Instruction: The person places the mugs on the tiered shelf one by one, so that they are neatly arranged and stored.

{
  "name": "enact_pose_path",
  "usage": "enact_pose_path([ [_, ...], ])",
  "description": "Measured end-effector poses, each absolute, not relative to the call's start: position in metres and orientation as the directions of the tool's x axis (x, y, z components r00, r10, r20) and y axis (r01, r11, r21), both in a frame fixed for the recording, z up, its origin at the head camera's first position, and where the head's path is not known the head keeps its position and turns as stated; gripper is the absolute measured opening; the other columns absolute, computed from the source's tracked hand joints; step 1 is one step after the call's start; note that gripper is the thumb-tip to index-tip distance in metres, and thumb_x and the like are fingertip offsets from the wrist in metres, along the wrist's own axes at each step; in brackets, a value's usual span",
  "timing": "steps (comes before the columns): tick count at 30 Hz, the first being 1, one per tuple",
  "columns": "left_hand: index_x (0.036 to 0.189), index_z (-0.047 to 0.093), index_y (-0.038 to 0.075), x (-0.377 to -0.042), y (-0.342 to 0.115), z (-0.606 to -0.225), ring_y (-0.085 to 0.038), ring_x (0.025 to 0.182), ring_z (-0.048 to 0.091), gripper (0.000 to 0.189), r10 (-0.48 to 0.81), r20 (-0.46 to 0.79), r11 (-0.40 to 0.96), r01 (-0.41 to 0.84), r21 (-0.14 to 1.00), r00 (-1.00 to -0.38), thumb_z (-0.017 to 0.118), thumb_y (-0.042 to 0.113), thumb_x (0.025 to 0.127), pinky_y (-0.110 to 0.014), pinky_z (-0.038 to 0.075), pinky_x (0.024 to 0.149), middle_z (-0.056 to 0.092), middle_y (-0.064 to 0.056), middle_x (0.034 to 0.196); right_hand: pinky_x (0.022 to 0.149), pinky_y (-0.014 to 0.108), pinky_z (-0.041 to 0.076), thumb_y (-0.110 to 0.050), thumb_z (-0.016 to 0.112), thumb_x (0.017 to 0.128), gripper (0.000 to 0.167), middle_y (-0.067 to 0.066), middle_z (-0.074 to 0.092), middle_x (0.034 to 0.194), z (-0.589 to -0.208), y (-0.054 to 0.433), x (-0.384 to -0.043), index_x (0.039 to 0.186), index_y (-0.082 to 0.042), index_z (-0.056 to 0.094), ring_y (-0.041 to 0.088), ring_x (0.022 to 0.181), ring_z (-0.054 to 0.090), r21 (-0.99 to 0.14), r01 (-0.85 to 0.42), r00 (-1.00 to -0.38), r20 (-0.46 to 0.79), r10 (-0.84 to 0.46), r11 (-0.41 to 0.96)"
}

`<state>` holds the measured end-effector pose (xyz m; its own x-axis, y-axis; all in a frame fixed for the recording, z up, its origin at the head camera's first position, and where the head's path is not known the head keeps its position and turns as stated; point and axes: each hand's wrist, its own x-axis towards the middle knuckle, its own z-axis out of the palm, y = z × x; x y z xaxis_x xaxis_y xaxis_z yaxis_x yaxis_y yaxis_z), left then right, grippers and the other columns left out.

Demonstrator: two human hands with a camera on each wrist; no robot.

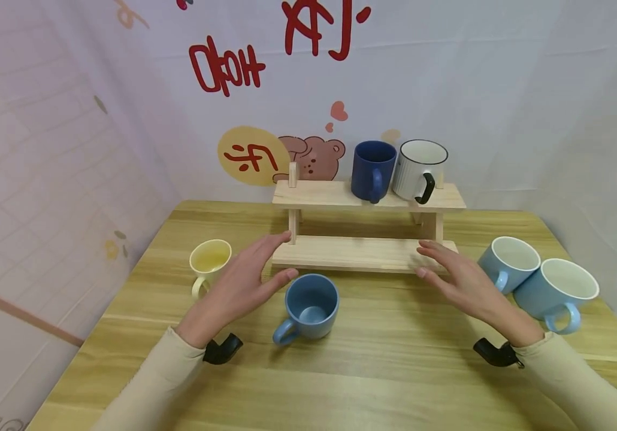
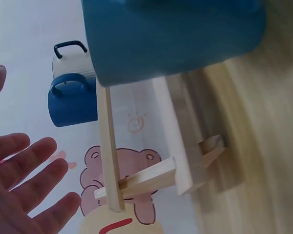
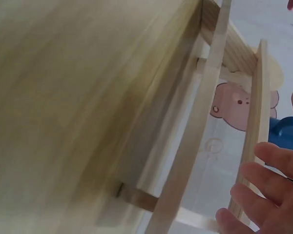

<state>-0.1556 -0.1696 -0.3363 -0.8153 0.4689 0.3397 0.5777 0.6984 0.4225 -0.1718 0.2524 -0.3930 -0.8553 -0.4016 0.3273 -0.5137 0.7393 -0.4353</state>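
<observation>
My left hand (image 1: 235, 287) hovers with fingers extended between a small yellow cup (image 1: 200, 268) and a medium-blue mug (image 1: 319, 326). That blue mug stands upright on the table, handle toward the lower left, and looms large in the left wrist view. Over by the right end of a two-tier wooden shelf (image 1: 341, 254), my right hand (image 1: 465, 281) holds nothing, its fingers spread loosely. On the shelf's upper board stand a navy mug (image 1: 362, 176) and a white ribbed mug (image 1: 408, 176) with a black rim and handle. The lower board is bare.
Two light blue mugs, one nearer (image 1: 543, 296) and one farther (image 1: 497, 263), stand side by side at the table's right. A white printed cloth (image 1: 492, 120) hangs behind the wood-grain table (image 1: 373, 371). Black wrist straps (image 1: 223, 349) sit at both sleeves.
</observation>
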Motion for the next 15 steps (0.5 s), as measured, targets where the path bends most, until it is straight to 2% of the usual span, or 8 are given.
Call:
enact_pose_path([
  [5,0.153,0.049,0.011,-0.142,-0.182,-0.342,-0.033,0.136,0.055,0.064,0.478,0.312,0.676,0.571,0.466,-0.821,0.070,0.038,0.099,-0.056,0.048,0.108,0.057,-0.009,0.149,0.101,0.064,0.046,-0.027,0.069,0.102,0.048,0.023,0.049,0.154,-0.398,0.259,-0.169,0.141,0.001,0.061,0.049,0.141,0.043,-0.416,-0.517,-0.856,0.287,-0.431,0.749],
  [11,0.150,0.054,0.012,-0.126,-0.191,-0.350,-0.030,0.136,0.054,0.057,0.480,0.262,0.618,0.535,0.576,-0.837,0.069,0.036,0.101,-0.058,0.046,0.108,0.060,-0.004,0.145,0.105,0.069,0.040,-0.032,0.068,0.102,0.056,0.024,0.044,0.157,-0.402,0.262,-0.164,0.145,0.002,0.057,0.049,0.147,0.035,-0.431,-0.478,-0.878,0.207,-0.431,0.766],
  [15,0.148,0.055,0.010,-0.117,-0.198,-0.359,-0.027,0.131,0.058,0.052,0.487,0.250,0.579,0.524,0.624,-0.837,0.066,0.033,0.103,-0.054,0.050,0.105,0.064,-0.002,0.140,0.109,0.069,0.036,-0.035,0.069,0.101,0.062,0.024,0.042,0.159,-0.404,0.263,-0.162,0.148,0.003,0.053,0.049,0.148,0.033,-0.420,-0.473,-0.880,0.186,-0.437,0.775],
])
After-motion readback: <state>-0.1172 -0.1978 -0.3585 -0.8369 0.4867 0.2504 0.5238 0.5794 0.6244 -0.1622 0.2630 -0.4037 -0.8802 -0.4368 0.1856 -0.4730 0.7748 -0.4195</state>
